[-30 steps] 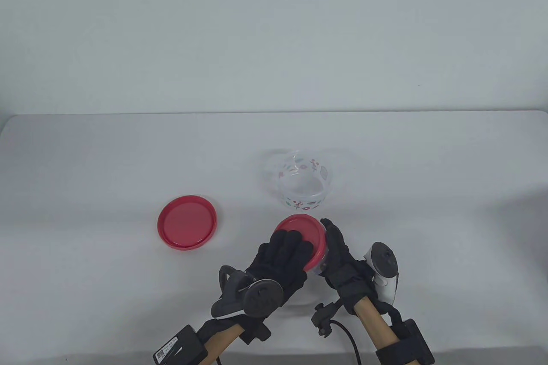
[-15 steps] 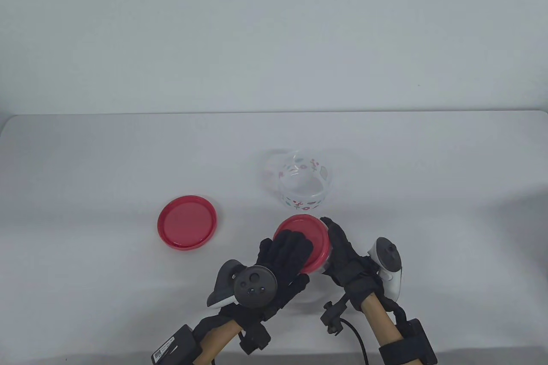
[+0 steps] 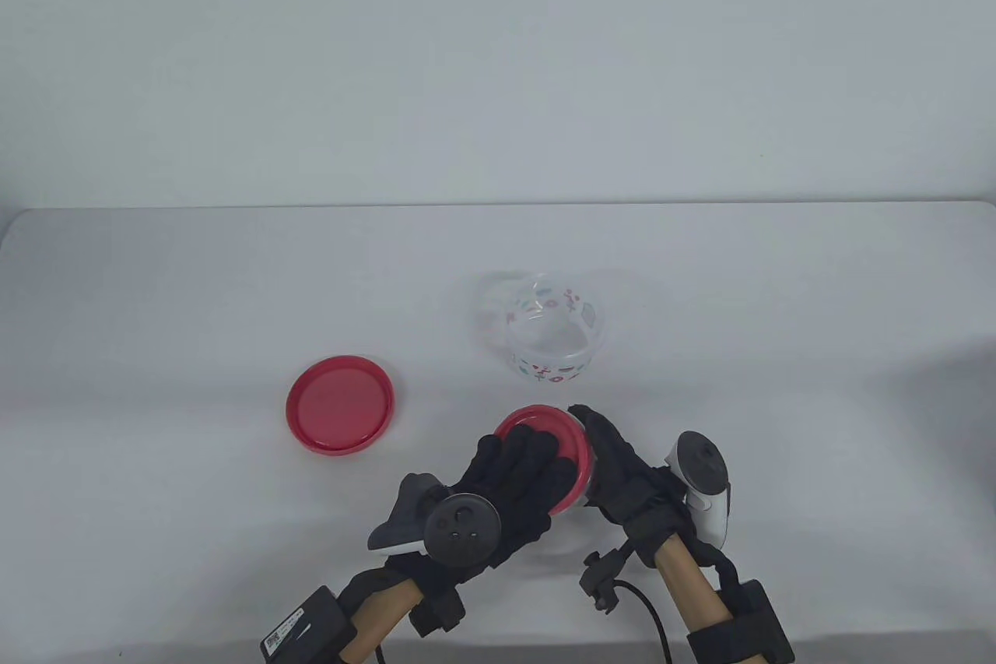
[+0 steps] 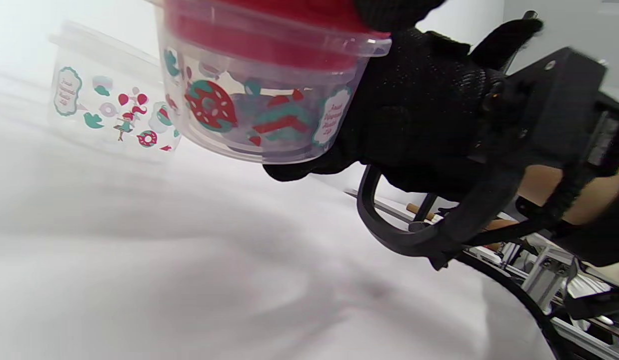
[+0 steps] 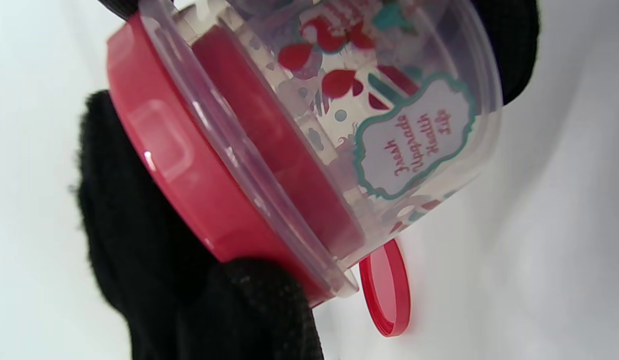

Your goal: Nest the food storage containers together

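A small clear printed container (image 4: 259, 115) with a red lid (image 3: 572, 450) is held off the table. My right hand (image 3: 615, 461) grips its side; the container also shows in the right wrist view (image 5: 369, 125). My left hand (image 3: 517, 473) lies over the lid, with its fingers (image 5: 139, 260) on the lid's rim (image 5: 189, 170). A larger open clear printed container (image 3: 552, 333) stands behind it on the table; it also shows in the left wrist view (image 4: 99, 105). A loose red lid (image 3: 338, 405) lies flat at the left; it also shows in the right wrist view (image 5: 387, 287).
The white table (image 3: 778, 321) ends at a pale wall at the back. A black cable (image 3: 646, 609) runs from my right wrist near the table's front edge.
Both hands and the lidded container have shifted slightly towards me and to the left. My left hand has turned on the lid. The open container and loose lid have not moved.
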The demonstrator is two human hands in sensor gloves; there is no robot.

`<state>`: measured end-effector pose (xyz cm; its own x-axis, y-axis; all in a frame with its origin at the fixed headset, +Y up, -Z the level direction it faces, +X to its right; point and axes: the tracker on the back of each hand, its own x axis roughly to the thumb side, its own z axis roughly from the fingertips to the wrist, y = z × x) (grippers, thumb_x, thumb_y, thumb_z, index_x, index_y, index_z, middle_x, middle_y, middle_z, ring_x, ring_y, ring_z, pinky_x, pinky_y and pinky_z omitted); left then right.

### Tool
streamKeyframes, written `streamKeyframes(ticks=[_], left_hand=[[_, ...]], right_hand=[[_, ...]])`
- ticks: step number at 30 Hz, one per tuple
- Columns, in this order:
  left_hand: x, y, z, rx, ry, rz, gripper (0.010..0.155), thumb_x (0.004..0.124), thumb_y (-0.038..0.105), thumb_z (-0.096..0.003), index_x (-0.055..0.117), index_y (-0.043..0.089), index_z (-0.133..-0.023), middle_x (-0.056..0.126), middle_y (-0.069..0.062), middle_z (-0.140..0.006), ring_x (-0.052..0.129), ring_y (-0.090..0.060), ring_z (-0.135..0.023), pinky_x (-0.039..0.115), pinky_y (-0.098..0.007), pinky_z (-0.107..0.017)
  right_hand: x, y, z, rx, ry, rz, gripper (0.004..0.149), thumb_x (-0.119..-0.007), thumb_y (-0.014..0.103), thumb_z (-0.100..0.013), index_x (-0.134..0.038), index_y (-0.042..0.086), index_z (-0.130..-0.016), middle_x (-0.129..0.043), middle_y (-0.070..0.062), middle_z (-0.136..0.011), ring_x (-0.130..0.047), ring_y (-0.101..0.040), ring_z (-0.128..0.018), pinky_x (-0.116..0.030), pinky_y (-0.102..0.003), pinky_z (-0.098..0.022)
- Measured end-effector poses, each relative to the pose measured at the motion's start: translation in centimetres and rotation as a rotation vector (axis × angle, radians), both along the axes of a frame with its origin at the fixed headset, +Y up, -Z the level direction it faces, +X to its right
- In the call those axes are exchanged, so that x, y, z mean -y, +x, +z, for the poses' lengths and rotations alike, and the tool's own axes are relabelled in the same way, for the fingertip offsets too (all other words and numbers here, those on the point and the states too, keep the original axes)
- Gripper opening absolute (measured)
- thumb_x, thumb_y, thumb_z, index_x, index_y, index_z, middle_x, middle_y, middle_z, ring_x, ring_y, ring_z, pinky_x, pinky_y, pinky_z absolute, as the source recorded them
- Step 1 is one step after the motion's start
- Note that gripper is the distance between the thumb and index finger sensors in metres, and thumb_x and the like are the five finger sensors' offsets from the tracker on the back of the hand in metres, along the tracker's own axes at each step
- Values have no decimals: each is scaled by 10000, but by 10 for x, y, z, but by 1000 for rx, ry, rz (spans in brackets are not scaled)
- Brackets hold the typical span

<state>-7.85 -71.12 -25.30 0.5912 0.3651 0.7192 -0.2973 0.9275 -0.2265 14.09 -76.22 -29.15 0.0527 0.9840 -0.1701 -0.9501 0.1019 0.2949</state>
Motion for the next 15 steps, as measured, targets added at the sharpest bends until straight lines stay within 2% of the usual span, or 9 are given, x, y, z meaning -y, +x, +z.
streamKeyframes(ticks=[4,7,9,11,13,15], left_hand=[[2,-1,-2,-7,-29,9,623,502,456,-651,182,425,-1185,105,50,-1268,102,-290,-1173,130,-490,-856],[-2,-1,-4,-19,-35,32,625,513,476,-652,235,412,-1208,149,15,-1283,131,-301,-1177,133,-495,-848],[-5,-3,-3,-19,-23,79,658,508,523,-641,219,388,-1217,157,8,-1289,148,-292,-1190,116,-508,-839],[-10,-9,-1,-44,-1,197,695,499,555,-633,193,351,-1222,148,-18,-1293,167,-325,-1186,122,-529,-830],[-16,-21,-1,-151,45,325,713,489,559,-634,175,311,-1224,183,-36,-1297,175,-357,-1186,153,-561,-822],[-17,-34,-4,-287,49,389,708,453,562,-644,189,249,-1222,262,-84,-1285,304,-401,-1166,295,-624,-799]], right_hand=[[5,0,-1,-16,-48,-8,689,-488,548,-661,-406,66,-1148,-345,-337,-1099,-669,-558,-834,-716,-609,-485],[12,-2,-3,-37,-96,-84,693,-482,555,-663,-376,72,-1149,-324,-334,-1101,-655,-552,-848,-707,-605,-501],[15,-4,-3,-50,-126,-154,698,-478,557,-665,-357,69,-1150,-311,-327,-1105,-643,-553,-856,-698,-604,-512],[17,-6,-2,-57,-153,-205,707,-473,561,-665,-344,62,-1150,-308,-325,-1106,-644,-547,-859,-700,-598,-515],[19,-8,-2,-68,-160,-238,710,-468,564,-666,-331,63,-1151,-300,-319,-1109,-638,-547,-864,-694,-597,-522],[19,-8,-2,-75,-154,-259,712,-461,565,-668,-316,63,-1151,-289,-318,-1110,-632,-544,-868,-691,-594,-528]])
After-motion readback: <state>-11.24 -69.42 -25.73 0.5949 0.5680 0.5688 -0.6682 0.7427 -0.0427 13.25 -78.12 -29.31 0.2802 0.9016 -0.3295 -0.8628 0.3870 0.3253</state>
